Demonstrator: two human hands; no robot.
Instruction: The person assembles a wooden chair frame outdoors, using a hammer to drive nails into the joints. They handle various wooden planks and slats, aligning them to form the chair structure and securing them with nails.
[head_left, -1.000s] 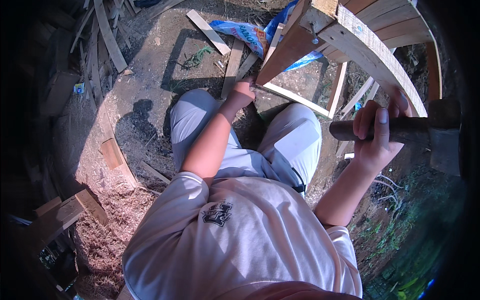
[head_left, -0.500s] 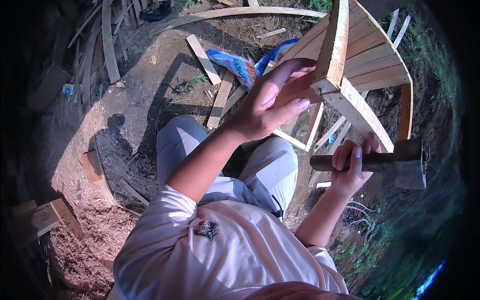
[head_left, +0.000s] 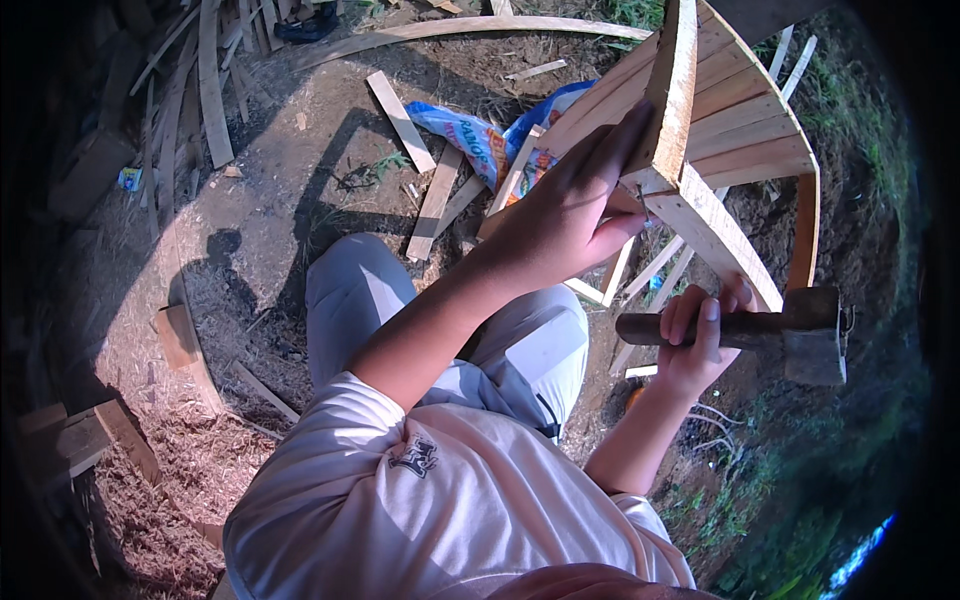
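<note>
A slatted wooden frame (head_left: 745, 125), like a small stool or seat, stands tilted at the upper right. My left hand (head_left: 560, 215) grips its near corner: the fingers lie straight along an upright board (head_left: 672, 95), and the thumb is beneath the corner. Beside the thumb, a thin nail (head_left: 643, 195) sticks out of the joint. My right hand (head_left: 703, 335) is closed round the dark handle of a hatchet (head_left: 815, 345), its broad metal head pointing right. The right index finger reaches the lower end of a slanting board (head_left: 725, 235) of the frame.
Loose wooden strips (head_left: 402, 120) lie on the dirt ahead, near a blue-and-white plastic sack (head_left: 460, 135). More long boards (head_left: 212, 90) are piled at the far left. Wood shavings (head_left: 170, 530) and offcuts (head_left: 128, 440) cover the near left; grass (head_left: 850, 110) grows at right.
My left hand has turned and its fingers have straightened up along the upright board, with the thumb now under the corner. The right hand keeps the hatchet almost in place.
</note>
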